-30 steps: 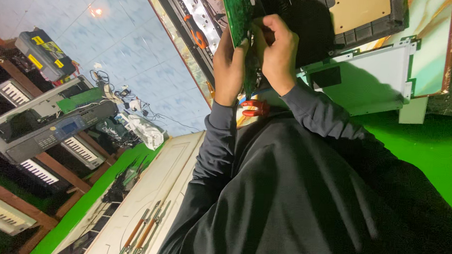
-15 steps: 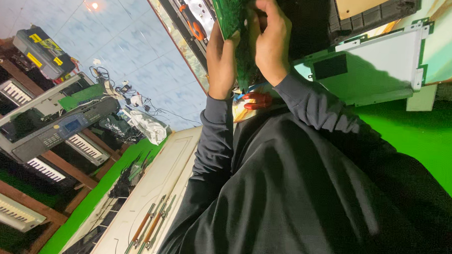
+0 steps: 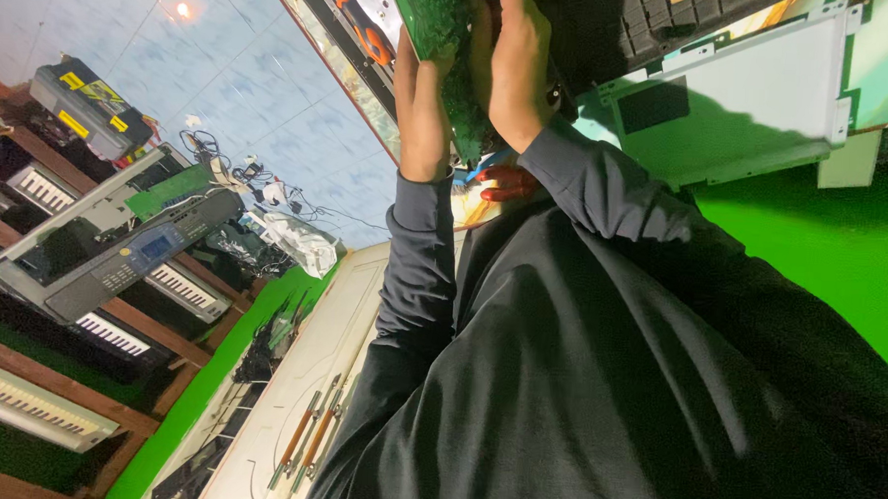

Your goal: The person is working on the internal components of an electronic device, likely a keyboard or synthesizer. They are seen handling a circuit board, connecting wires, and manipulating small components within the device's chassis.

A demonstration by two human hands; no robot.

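Note:
Both my hands hold a green circuit board (image 3: pixel 431 15) upright at the top of the view. My left hand (image 3: pixel 421 111) grips its left edge, with a dark sleeve running down from the wrist. On the right side, my right hand (image 3: pixel 514 70) wraps over the board with its fingers curled around it. Part of the board runs out of the top of the frame. Just behind the hands lie a black keyboard housing (image 3: pixel 629 30) and a white metal panel (image 3: pixel 744 112).
An orange-handled tool (image 3: pixel 372 42) lies on the bench by the board. Wooden shelves at the left carry several electronic keyboards (image 3: pixel 119 258). A white surface (image 3: pixel 322 353) below holds screwdrivers (image 3: pixel 305 436). A green floor (image 3: pixel 837 263) spreads to the right.
Both hands and the circuit board have shifted upward in the view, so more of the board is cut off at the top. The grip is unchanged.

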